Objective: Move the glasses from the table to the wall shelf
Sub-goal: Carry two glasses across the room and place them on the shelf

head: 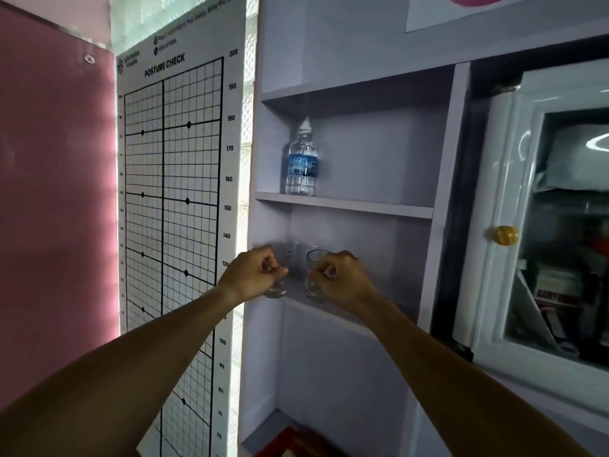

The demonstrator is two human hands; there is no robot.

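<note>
Partly hidden glasses (280, 275), blurred behind fingers (275, 269)

Tall white wall chart with black grid lines (174, 199): big words "POSTURE CHECK" at the top. Down its right edge, numbers 200, 190, 180, 170, 160, 150, 140, 100, 90. Small top print too blurry. Clear plastic water bottle's blue label (301, 164): unreadable.

We saw clear, shiny glasses (313, 282), a clear plastic bottle (300, 163), a smooth matt shelf (342, 206), a paper chart (174, 192) and a shiny gold knob (503, 235).
</note>
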